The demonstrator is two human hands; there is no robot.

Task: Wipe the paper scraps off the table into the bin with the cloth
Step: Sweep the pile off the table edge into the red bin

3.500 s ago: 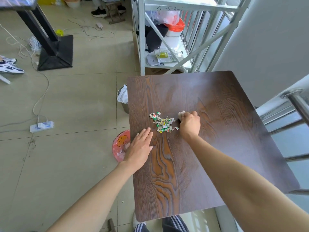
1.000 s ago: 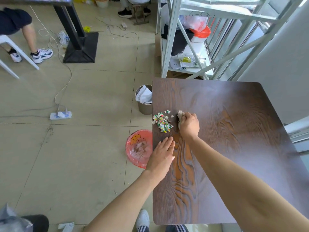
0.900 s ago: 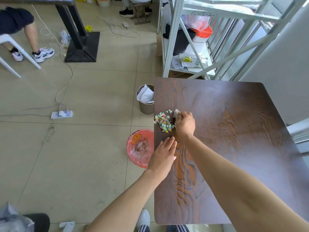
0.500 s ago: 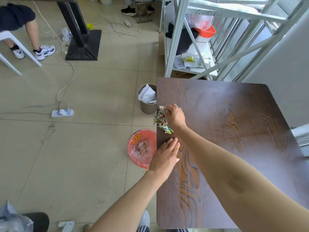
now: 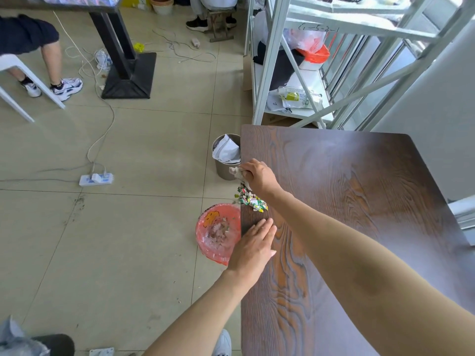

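1. Dark wood-grain laminate with orange-brown swirls forms the table (image 5: 359,201); its near edge and right side are cut off by the frame.
2. Most of the cloth (image 5: 237,173) is hidden inside the clenched right hand (image 5: 259,177); only a pale, crumpled tuft is seen poking out past the fingers, over the table's left edge.
3. Small, jagged paper scraps (image 5: 250,199), printed in green, white, red and yellow, are heaped just below the right hand at the very edge of the table; a few appear to overhang it. The part of the heap beneath the wrist cannot be made out.
4. The left hand (image 5: 254,246) is laid flat and open on the table, fingers together, nothing grasped, nearer the person than the scraps.
5. A round bin (image 5: 218,235) lined with a thin, glossy red plastic bag stands on the floor just left of the left hand; its right rim is hidden by the table edge, and its contents show only as a blurred pale mass.
6. A smooth grey metal pail (image 5: 223,170) holding crumpled white paper stands just left of the right hand, partly covered by the cloth tuft.
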